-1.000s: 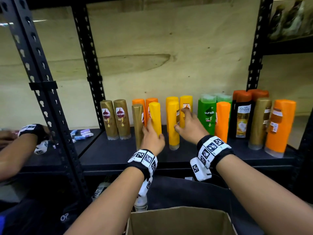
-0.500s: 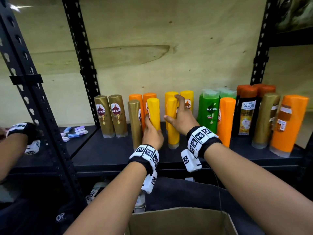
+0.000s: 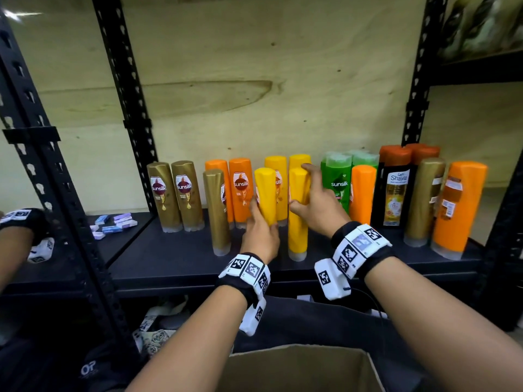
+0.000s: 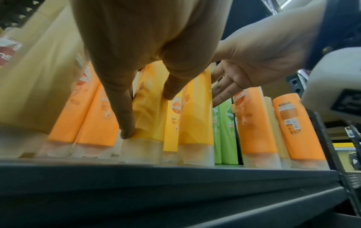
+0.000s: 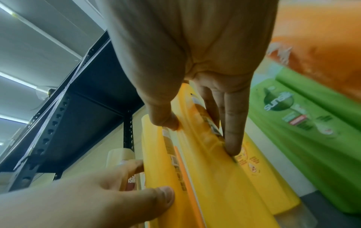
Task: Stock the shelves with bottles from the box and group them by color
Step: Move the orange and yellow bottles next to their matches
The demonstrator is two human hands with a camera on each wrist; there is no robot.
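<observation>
Two yellow bottles stand at the front of the black shelf (image 3: pixel 175 258), ahead of two more yellow ones. My left hand (image 3: pixel 261 219) grips the left yellow bottle (image 3: pixel 265 190) low on its body; in the left wrist view its fingers (image 4: pixel 126 108) run down that bottle (image 4: pixel 150 111), whose cap rests on the shelf. My right hand (image 3: pixel 307 193) holds the right yellow bottle (image 3: pixel 297 230), thumb on its left side, fingers on its right. In the right wrist view thumb and fingers (image 5: pixel 231 131) straddle this bottle (image 5: pixel 205 162).
Gold bottles (image 3: pixel 175 196) and orange bottles (image 3: pixel 240 188) stand to the left; green (image 3: pixel 336 179), orange (image 3: pixel 362 193), dark (image 3: pixel 396 193), gold (image 3: pixel 423 199) and a large orange bottle (image 3: pixel 455 207) to the right. A cardboard box (image 3: pixel 297 369) sits below. Another person's arm (image 3: pixel 14 244) is at the left bay.
My right hand's fingers left the rear yellow bottle and now lie on the right side of the front one. My left hand keeps its hold on its yellow bottle.
</observation>
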